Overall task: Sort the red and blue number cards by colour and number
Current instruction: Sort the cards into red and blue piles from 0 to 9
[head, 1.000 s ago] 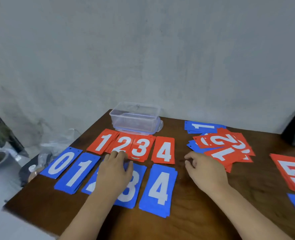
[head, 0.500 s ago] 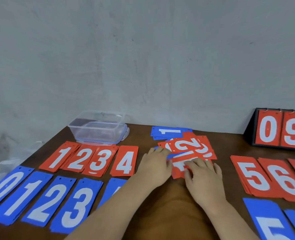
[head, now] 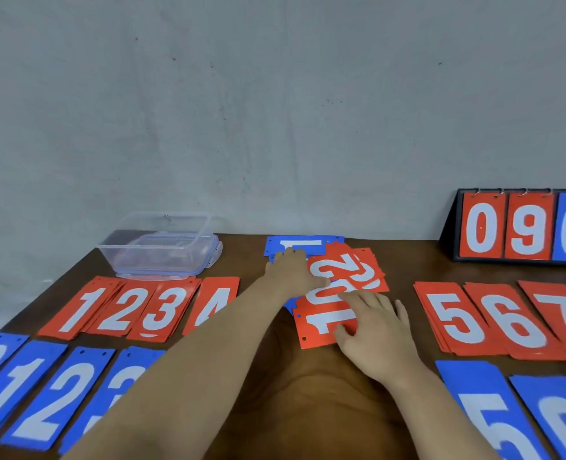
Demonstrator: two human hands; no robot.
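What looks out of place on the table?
Only the middle pile: red and blue cards mixed, turned sideways and overlapping, unlike the upright sorted rows either side. Left hand and right hand both rest on it.

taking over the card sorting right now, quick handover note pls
Left hand: lies flat on the loose mixed pile of red and blue number cards in the middle.
Right hand: fingers rest on the pile's red card marked 1, no clear grip.
Done: red stacks 1 to 4 and blue stacks 0 to 3 on the left; red stacks 5 to 7 and blue stacks 5 and 6 on the right.
Left: sort the pile into these stacks.
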